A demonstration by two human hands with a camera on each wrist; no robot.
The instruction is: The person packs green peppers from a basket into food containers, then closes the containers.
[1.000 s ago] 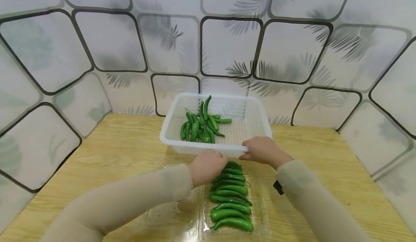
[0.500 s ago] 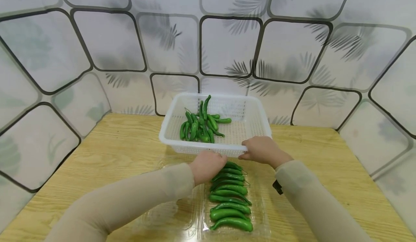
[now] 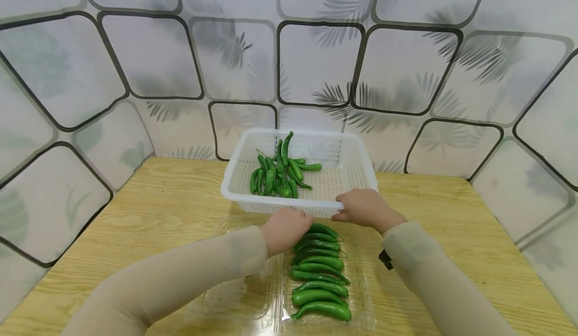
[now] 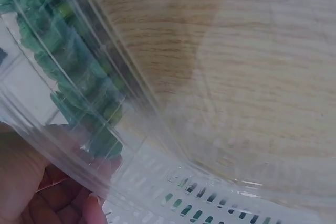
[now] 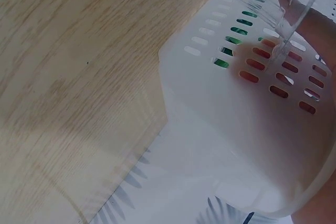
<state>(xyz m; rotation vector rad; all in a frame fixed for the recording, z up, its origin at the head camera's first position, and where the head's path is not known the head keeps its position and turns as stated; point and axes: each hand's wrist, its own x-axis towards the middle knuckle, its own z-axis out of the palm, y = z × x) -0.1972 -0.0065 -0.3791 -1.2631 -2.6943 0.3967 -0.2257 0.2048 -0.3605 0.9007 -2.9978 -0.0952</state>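
In the head view, a clear plastic clamshell container (image 3: 368,306) lies opened out on the table, with a column of green chili peppers (image 3: 320,288) in its right half. My left hand (image 3: 287,229) is at its far edge; in the left wrist view that hand (image 4: 63,182) pinches the clear rim, with the fingers partly behind plastic. My right hand (image 3: 365,208) grips the near right rim of a white plastic basket (image 3: 266,197). Through the basket wall (image 5: 210,87) in the right wrist view, its fingers show at the slots. A pile of green chilies (image 3: 277,173) lies in the basket's left part.
The wooden table (image 3: 149,200) ends at a patterned wall covering (image 3: 322,65) at the back and sides. The basket stands close to the back wall, directly behind the container. A black item (image 3: 386,260) sits under the right cuff.
Almost nothing differs. My left hand has shifted very slightly left, showing a bit more of the farthest chilies; my right hand and the basket keep their places.
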